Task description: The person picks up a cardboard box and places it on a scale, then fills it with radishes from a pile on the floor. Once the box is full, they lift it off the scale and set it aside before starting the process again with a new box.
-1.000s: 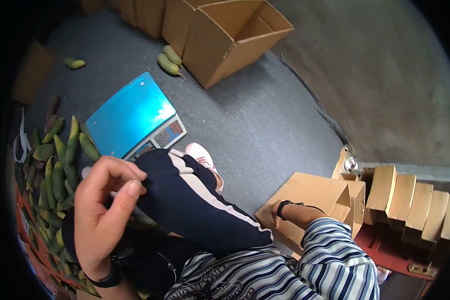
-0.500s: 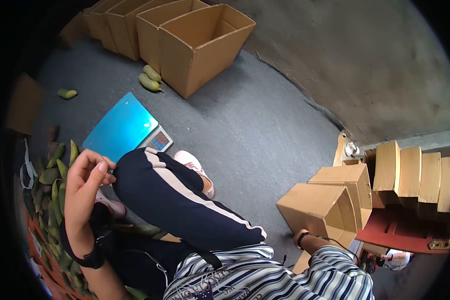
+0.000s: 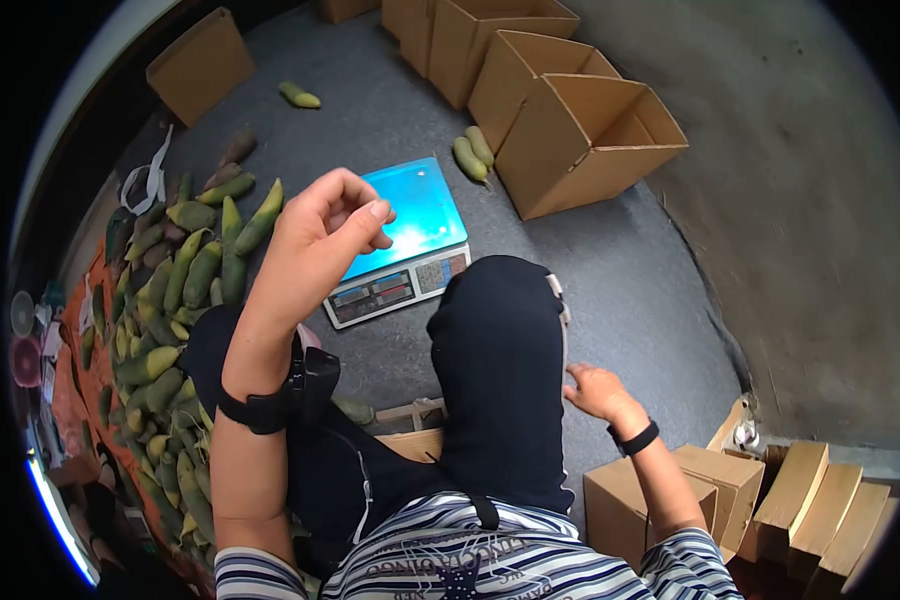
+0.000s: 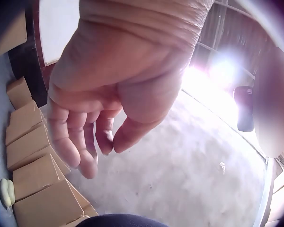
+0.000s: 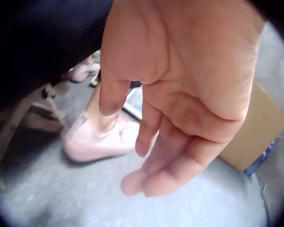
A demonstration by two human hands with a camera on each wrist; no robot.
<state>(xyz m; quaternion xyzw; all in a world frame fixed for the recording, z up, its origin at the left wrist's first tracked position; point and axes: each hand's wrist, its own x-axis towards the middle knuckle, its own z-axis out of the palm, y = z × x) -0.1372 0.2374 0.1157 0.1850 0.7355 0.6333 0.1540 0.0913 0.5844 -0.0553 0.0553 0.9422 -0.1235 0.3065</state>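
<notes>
Many green gourds (image 3: pixel 175 275): heaping on the orange sheet (image 3: pixel 97 300), at 8 o'clock from the left fingers as the head view is showing them; the left hand is nearer.
Pile's closest gourd (image 3: pixel 259 217): lying at 9 o'clock from the left fingers, its long axis running from 7 to 1.
Lone gourd (image 3: pixel 299 95): resting on the floor (image 3: pixel 370 115) at 11 o'clock from the left fingers, its axis pointing from 10 to 4.
Left hand (image 3: pixel 315 245): hovering by the scale's left side; fingers are curling loosely, thumb tip almost meeting the index tip, gripping nothing visible.
Blue-topped scale (image 3: pixel 425 200): sitting just beyond the left fingers, towards 3 o'clock, its panel edge running from 8 to 2; from the right hand, it is lying at 10.
Paired gourds (image 3: pixel 468 158): leaning side by side at 2 o'clock from the left fingers, axes running from 11 to 5.
Open carton (image 3: pixel 545 165): standing at 12 o'clock from the right hand.
Right hand (image 3: pixel 602 393): hanging beside the knee, fingers bending gently, close together, thumb standing apart, holding nothing.
Lower cartons (image 3: pixel 620 492): sitting at 6 o'clock from the right hand.
</notes>
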